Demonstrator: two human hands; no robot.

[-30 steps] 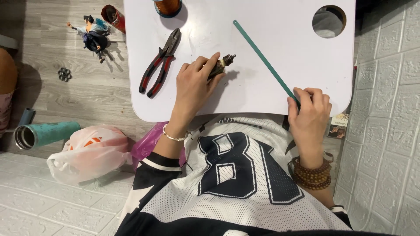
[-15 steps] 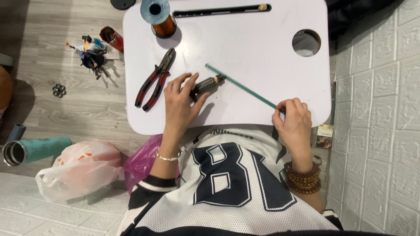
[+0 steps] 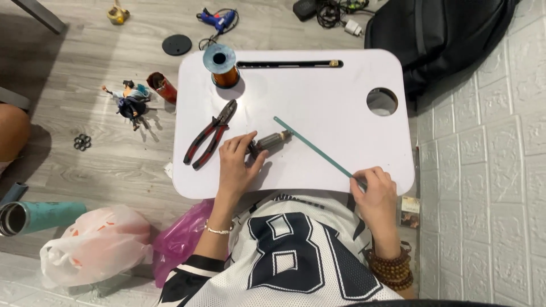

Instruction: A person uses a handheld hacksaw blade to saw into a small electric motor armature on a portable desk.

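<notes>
A white plastic bag (image 3: 88,244) with orange print lies on the floor at lower left, touching a pink bag (image 3: 181,239), while a small brown-and-white box (image 3: 409,211) sits by the wall.

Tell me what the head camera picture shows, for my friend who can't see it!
A person's left hand grips a small motor armature on a white lap table, while the right hand holds a thin green strip angled toward it. Red-handled pliers and a copper wire spool sit nearby.

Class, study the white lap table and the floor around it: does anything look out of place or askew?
On the table nothing stands out. On the floor, a glue gun, a figurine and a tipped teal tumbler lie scattered.
</notes>
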